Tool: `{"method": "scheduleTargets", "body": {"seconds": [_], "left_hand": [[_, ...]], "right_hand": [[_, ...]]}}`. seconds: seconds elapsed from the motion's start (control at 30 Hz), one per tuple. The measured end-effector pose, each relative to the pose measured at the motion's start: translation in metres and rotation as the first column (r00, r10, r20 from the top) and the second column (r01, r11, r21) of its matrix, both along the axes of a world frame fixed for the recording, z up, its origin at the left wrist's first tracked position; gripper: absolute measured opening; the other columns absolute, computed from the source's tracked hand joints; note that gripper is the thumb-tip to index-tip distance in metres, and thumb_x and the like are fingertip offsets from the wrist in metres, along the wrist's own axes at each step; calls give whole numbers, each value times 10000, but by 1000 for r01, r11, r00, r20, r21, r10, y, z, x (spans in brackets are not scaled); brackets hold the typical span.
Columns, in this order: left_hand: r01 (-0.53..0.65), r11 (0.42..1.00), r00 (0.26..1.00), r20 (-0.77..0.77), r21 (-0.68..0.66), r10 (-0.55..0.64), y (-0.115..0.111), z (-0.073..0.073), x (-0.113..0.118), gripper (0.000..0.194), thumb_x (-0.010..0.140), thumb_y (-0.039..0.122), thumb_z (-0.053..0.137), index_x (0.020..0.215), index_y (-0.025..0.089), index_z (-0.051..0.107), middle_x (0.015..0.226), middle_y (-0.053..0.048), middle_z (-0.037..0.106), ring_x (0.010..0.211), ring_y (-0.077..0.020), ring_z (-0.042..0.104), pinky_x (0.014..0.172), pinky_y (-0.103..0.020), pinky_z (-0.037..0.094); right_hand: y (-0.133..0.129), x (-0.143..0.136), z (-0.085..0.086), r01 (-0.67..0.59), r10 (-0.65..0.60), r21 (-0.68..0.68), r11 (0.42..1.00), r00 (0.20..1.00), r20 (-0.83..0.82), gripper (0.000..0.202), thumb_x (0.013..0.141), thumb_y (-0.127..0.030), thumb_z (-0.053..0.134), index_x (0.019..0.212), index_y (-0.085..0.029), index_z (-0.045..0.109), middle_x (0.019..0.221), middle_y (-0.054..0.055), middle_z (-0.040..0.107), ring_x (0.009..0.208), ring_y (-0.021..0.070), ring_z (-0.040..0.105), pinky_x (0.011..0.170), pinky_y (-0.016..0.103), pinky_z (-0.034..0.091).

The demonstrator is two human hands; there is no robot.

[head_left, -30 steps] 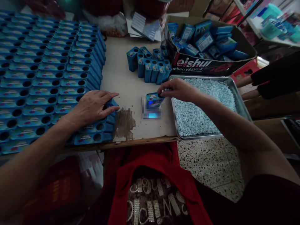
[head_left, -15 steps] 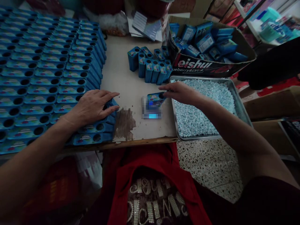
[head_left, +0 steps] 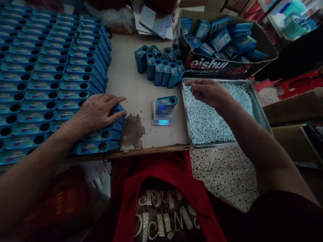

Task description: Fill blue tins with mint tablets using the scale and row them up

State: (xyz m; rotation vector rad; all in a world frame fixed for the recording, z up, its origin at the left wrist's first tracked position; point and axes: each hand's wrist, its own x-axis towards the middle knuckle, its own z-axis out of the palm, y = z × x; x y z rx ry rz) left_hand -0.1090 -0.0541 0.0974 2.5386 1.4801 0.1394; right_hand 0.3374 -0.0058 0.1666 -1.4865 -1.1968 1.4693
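My left hand lies over the front right corner of the rows of blue candy boxes, its thumb and fingers stretched apart. The boxes under its palm are partly hidden. My right hand hovers over the left part of a metal tray full of small pale blue pellets. Its fingers are closed in a pinch, and anything between them is too small to make out. Between the hands, a single blue box with a dark round hole stands at a small pixelated object with a glowing blue patch.
A small group of blue boxes stands upright farther back on the table. Behind the tray, an open carton holds more blue boxes, lying jumbled. Papers and a clear plastic bag lie at the back. The table's worn front edge is near my body.
My right hand has moved right, from the single box to above the tray, and its fingers have closed. The left hand stays on the boxes. The view has shifted slightly.
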Motion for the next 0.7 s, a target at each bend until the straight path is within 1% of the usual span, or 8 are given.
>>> {"method": "scheduleTargets", "body": {"seconds": [0.1, 0.17, 0.2, 0.27, 0.37, 0.47, 0.57, 0.7], "left_hand": [[2, 1000, 1000, -25, 1, -2, -1, 2, 2, 779, 1135, 666, 374, 1717, 190, 577, 1657, -190, 679, 1466, -450, 651, 1305, -591, 452], [1, 1000, 999, -36, 0, -1, -1, 4, 3, 771, 1138, 645, 385, 1714, 172, 583, 1655, -196, 682, 1463, -449, 653, 1301, -593, 456], [1, 1000, 999, -39, -1, -1, -2, 5, 4, 770, 1140, 637, 391, 1711, 159, 586, 1654, -204, 682, 1461, -448, 652, 1300, -596, 457], [5, 1000, 999, -41, -6, -5, -2, 7, 4, 765, 1144, 617, 398, 1708, 135, 585, 1657, -220, 676, 1458, -439, 648, 1303, -598, 454], [12, 1000, 999, -43, -19, -13, -2, 10, 5, 745, 1144, 587, 406, 1700, 121, 577, 1657, -222, 676, 1464, -411, 636, 1319, -581, 436], [11, 1000, 999, -49, -29, -12, -1, 12, 5, 750, 1134, 589, 408, 1693, 117, 575, 1656, -222, 677, 1470, -403, 627, 1327, -567, 427], [2, 999, 999, -52, -40, -4, -2, 12, 5, 773, 1130, 597, 400, 1704, 103, 559, 1667, -240, 662, 1488, -399, 619, 1345, -562, 406], [-37, 999, 998, -57, 15, 38, -6, 18, 5, 761, 1135, 613, 390, 1696, 132, 569, 1694, -243, 648, 1555, -409, 588, 1424, -681, 226]], "right_hand": [[-4, 20, -17, 254, -276, -155, 955, 951, -138, 159, 1041, -37, 716, 953, -166, 750, 734, 11, 614, 622, 75, 504, 511, 125, 436], [-7, 27, -30, 336, -387, -248, 909, 900, -199, 202, 987, 31, 682, 949, -165, 712, 757, 14, 630, 630, 65, 530, 526, 92, 476], [-8, 27, -36, 343, -410, -278, 897, 880, -239, 228, 954, 60, 670, 959, -166, 699, 773, 9, 637, 629, 59, 532, 529, 80, 483], [-5, 21, -45, 309, -399, -291, 905, 853, -336, 260, 923, 77, 671, 983, -175, 679, 803, -10, 644, 615, 44, 515, 521, 61, 470], [6, 3, -52, 243, -306, -197, 950, 849, -431, 225, 971, -1, 766, 971, -195, 652, 822, -38, 640, 585, 24, 479, 505, 55, 432], [16, -12, -54, 215, -228, -79, 973, 883, -411, 226, 1030, -158, 860, 969, -213, 650, 817, -55, 619, 575, 31, 460, 490, 86, 404], [16, -17, -59, 231, -232, -47, 972, 903, -362, 263, 1075, -330, 875, 961, -220, 666, 739, -71, 566, 538, 45, 412, 450, 124, 339], [11, -16, -68, 210, -220, -67, 975, 901, -374, 369, 1034, -463, 932, 939, -212, 679, 668, -84, 511, 508, 40, 363, 445, 140, 275]]}}
